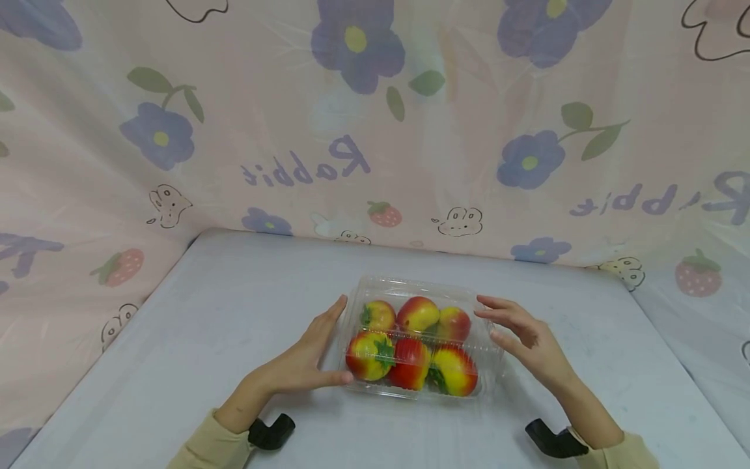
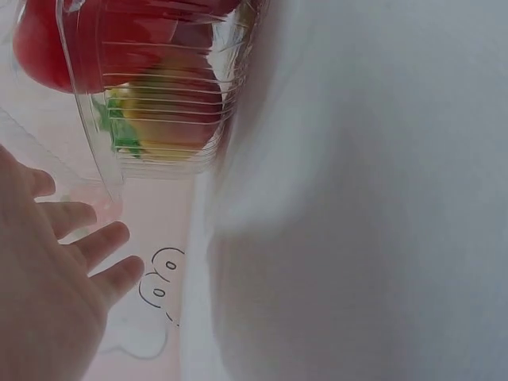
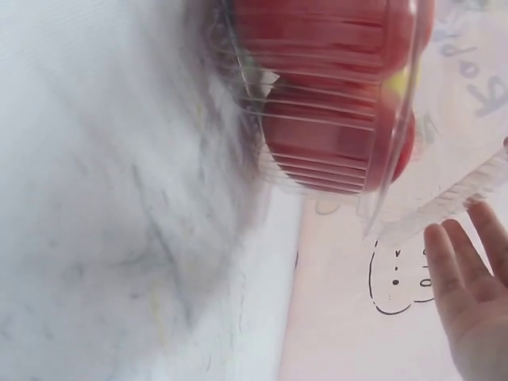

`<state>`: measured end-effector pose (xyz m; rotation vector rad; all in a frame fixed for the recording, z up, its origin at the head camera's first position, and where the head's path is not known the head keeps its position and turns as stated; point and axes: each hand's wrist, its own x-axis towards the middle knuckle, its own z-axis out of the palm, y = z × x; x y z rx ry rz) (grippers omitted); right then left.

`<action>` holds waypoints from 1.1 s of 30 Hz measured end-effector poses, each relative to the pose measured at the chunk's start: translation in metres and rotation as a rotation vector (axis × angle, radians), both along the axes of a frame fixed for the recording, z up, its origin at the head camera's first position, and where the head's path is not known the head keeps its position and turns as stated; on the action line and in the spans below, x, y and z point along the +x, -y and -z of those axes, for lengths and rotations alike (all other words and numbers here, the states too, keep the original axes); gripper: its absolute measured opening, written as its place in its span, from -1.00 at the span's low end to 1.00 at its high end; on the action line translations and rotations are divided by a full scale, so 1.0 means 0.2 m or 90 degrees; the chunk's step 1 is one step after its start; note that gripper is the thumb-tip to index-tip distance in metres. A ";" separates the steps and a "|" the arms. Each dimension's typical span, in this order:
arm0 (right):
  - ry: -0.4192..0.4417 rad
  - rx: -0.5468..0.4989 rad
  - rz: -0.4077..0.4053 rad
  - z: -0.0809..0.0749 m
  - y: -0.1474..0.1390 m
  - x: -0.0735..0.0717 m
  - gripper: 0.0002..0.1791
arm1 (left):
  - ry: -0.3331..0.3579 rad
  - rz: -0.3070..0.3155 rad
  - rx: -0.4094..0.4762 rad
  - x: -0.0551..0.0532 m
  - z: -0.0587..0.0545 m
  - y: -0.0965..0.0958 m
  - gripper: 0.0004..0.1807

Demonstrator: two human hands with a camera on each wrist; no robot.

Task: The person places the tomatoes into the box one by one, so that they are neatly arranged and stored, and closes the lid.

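Observation:
A clear plastic clamshell box sits on the white table, with several red-and-yellow fruits in two rows inside, some with green leaves. Its see-through lid stands at an angle above the ribbed base in the right wrist view. My left hand is at the box's left side, fingers extended along it and thumb by the front left corner. On the opposite side my right hand has its fingers spread and slightly bent, fingertips right at the lid's edge. The palms face each other across the box.
The white table extends around the box on all sides. A pale pink curtain printed with flowers, rabbits and strawberries hangs behind and beside the table. A black curved piece is at each wrist, next to the beige sleeves.

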<state>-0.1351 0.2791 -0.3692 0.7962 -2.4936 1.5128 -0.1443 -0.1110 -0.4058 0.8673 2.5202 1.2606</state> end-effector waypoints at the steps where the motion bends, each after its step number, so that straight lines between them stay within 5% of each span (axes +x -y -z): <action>1: -0.003 0.004 0.003 0.00 0.00 0.00 -0.65 | 0.000 0.001 0.003 0.00 0.00 0.00 0.25; 13: -0.009 0.034 0.027 0.02 0.03 0.05 -0.57 | -0.058 0.054 0.094 -0.01 0.02 0.00 -0.21; 23: -0.034 0.054 0.015 0.06 0.02 0.05 -0.38 | 0.040 0.009 0.069 0.00 0.01 -0.02 -0.36; 33: -0.032 0.072 0.037 0.07 0.02 0.09 -0.22 | 0.069 0.014 0.060 0.00 0.03 -0.01 -0.27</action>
